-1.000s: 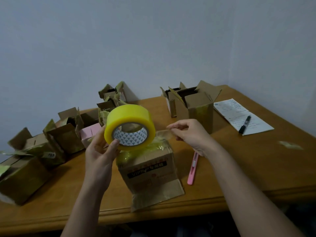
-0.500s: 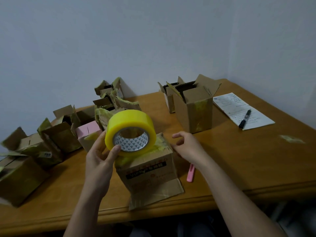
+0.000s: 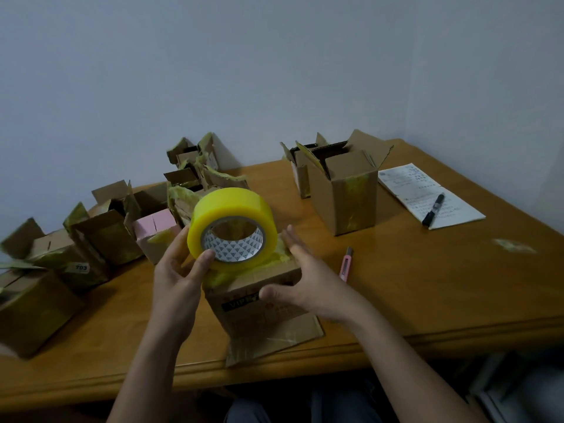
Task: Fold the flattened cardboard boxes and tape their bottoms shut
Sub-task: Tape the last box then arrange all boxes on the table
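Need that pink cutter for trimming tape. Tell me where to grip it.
Grip the pink cutter across its long narrow sides at mid-body, coming from above. It lies flat on the table, just right of the right hand, with bare wood around it.

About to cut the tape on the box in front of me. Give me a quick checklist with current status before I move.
1. Tape roll held: ok, left hand grips it above the box.
2. Box steadied: ok, right hand lies open against its right side.
3. Strip pressed flat over the seam: cannot tell, roll hides the top.
4. Pink cutter within reach: ok, on the table right of the box.
5. Cutter blade out: cannot tell.
6. Free hand for cutter: not ok, both occupied.
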`<action>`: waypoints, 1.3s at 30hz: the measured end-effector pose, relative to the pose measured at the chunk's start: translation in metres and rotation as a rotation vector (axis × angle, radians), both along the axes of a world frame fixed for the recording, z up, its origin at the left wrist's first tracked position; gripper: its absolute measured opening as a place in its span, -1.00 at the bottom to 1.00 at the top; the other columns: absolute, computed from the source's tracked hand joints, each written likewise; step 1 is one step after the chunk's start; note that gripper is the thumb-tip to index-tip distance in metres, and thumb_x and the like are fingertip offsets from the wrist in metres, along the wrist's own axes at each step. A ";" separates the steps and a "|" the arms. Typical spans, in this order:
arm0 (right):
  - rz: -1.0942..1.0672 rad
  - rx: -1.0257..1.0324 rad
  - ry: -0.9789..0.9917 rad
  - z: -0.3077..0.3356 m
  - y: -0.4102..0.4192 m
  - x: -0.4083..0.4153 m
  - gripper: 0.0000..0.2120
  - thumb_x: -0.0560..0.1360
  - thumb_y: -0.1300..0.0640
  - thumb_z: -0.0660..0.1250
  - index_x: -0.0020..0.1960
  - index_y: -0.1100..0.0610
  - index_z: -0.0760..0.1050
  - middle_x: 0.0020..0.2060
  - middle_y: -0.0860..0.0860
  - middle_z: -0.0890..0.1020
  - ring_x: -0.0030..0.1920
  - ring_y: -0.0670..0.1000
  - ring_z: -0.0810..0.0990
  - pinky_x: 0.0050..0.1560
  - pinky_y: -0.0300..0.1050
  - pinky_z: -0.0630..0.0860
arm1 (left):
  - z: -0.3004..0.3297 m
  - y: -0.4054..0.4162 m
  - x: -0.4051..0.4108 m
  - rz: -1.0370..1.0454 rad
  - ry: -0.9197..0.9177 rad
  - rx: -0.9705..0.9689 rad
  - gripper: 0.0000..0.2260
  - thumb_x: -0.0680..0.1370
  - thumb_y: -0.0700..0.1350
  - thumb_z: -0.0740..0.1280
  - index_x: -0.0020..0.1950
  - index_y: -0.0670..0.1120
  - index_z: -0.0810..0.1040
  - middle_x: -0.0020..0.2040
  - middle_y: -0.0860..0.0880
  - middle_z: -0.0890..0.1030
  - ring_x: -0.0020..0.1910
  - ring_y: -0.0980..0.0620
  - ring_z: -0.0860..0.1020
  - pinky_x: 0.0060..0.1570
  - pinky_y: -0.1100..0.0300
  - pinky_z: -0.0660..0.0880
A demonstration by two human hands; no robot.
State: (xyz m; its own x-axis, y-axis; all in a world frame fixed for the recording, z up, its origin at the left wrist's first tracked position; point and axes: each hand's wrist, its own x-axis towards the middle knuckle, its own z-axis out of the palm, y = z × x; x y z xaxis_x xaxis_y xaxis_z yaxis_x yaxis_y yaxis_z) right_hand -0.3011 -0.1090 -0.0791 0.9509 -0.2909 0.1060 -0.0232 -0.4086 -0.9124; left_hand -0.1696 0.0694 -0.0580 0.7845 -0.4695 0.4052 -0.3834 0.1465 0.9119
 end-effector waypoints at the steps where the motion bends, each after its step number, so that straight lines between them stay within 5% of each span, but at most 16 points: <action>1: -0.014 -0.053 -0.006 -0.001 0.002 0.002 0.20 0.18 -0.41 0.45 0.60 -0.08 -0.12 0.55 -0.28 -0.15 0.52 -0.21 -0.05 0.45 -0.17 0.08 | 0.000 -0.001 0.000 0.001 0.002 -0.004 -0.48 0.49 -0.09 0.35 0.46 -0.07 0.42 0.17 0.13 0.63 0.16 0.15 0.59 -0.05 0.32 0.58; 4: -0.069 -0.213 0.009 -0.002 0.001 0.006 0.15 0.28 -0.22 0.53 0.60 -0.03 -0.14 0.56 -0.21 -0.15 0.54 -0.14 -0.06 0.40 -0.25 0.06 | -0.001 -0.001 0.001 0.003 0.013 -0.019 -0.48 0.49 -0.09 0.35 0.46 -0.09 0.42 0.17 0.12 0.63 0.17 0.13 0.59 -0.04 0.32 0.57; 7: -0.086 -0.331 0.010 0.000 0.004 0.009 0.17 0.30 -0.15 0.54 0.59 -0.02 -0.22 0.54 -0.21 -0.25 0.55 -0.11 -0.13 0.50 -0.11 0.08 | -0.001 0.000 0.001 -0.017 0.011 -0.017 -0.48 0.49 -0.08 0.35 0.45 -0.10 0.42 0.21 0.04 0.62 0.21 0.06 0.58 0.00 0.27 0.58; 11: -0.100 -0.392 0.016 0.002 0.002 0.010 0.03 0.33 -0.07 0.54 0.60 0.00 -0.02 0.56 -0.19 -0.11 0.54 -0.09 0.03 0.45 -0.17 0.15 | 0.001 0.004 0.001 0.016 0.015 -0.059 -0.48 0.49 -0.13 0.35 0.45 -0.16 0.42 0.25 -0.07 0.61 0.26 -0.05 0.57 0.14 0.07 0.59; 15: -0.065 -0.451 0.054 0.010 -0.001 0.004 -0.03 0.38 -0.01 0.52 0.59 0.03 0.00 0.58 -0.13 -0.06 0.54 -0.05 0.03 0.46 -0.16 0.10 | 0.010 0.032 0.002 0.100 0.018 -0.103 -0.55 0.46 -0.10 0.36 0.34 0.13 0.53 0.24 0.05 0.62 0.24 0.03 0.58 0.09 0.13 0.61; 19: -0.100 -0.880 0.098 0.019 0.012 0.012 0.01 0.43 -0.10 0.46 0.59 0.14 -0.15 0.56 0.03 -0.23 0.55 -0.01 -0.25 0.51 -0.06 -0.18 | 0.020 0.037 -0.002 0.134 -0.065 -0.029 -0.57 0.52 -0.19 0.36 0.25 0.29 0.49 0.16 0.27 0.61 0.23 0.14 0.56 0.14 0.12 0.58; 22: -0.065 -0.990 0.091 0.016 0.029 0.021 0.00 0.44 -0.21 0.38 0.59 0.14 -0.16 0.58 0.04 -0.14 0.56 -0.01 -0.18 0.44 -0.15 -0.26 | 0.024 0.033 -0.006 0.136 -0.093 0.015 -0.55 0.57 -0.27 0.32 0.36 0.15 0.43 0.21 0.15 0.59 0.22 0.13 0.57 0.17 0.09 0.57; 30: -0.060 -1.024 0.180 0.026 0.028 0.017 -0.06 0.45 -0.18 0.40 0.59 0.12 -0.06 0.59 0.03 -0.02 0.57 -0.02 -0.07 0.48 -0.13 -0.20 | 0.028 0.093 0.020 0.279 -0.119 0.176 -0.53 0.52 -0.25 0.37 0.34 0.19 0.46 0.09 0.34 0.53 0.15 0.24 0.52 0.07 0.20 0.52; 33: -0.079 -1.123 0.212 0.031 0.048 0.030 0.07 0.41 -0.31 0.35 0.58 0.24 -0.15 0.57 0.16 -0.10 0.57 0.09 -0.15 0.49 0.03 -0.27 | 0.008 0.102 0.015 0.290 -0.073 0.200 -0.52 0.53 -0.27 0.37 0.40 0.08 0.43 0.10 0.29 0.55 0.09 0.32 0.53 0.10 0.16 0.52; 39: -0.136 -1.046 0.061 0.013 0.079 0.046 0.13 0.29 -0.62 0.03 0.59 0.14 0.00 0.58 0.04 0.05 0.56 -0.01 0.05 0.48 -0.09 -0.01 | -0.011 0.109 0.018 0.288 -0.010 0.233 -0.55 0.52 -0.22 0.40 0.35 0.10 0.44 0.18 0.04 0.59 0.16 0.11 0.57 0.11 0.08 0.57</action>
State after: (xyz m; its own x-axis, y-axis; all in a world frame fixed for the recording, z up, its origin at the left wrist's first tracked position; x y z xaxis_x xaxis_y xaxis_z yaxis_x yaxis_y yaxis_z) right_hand -0.2550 -0.0304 -0.0659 0.9293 -0.1872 0.3184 -0.1623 -0.9813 -0.1032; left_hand -0.1514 0.1789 -0.0687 0.8944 -0.3105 0.3219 -0.3878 -0.1797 0.9040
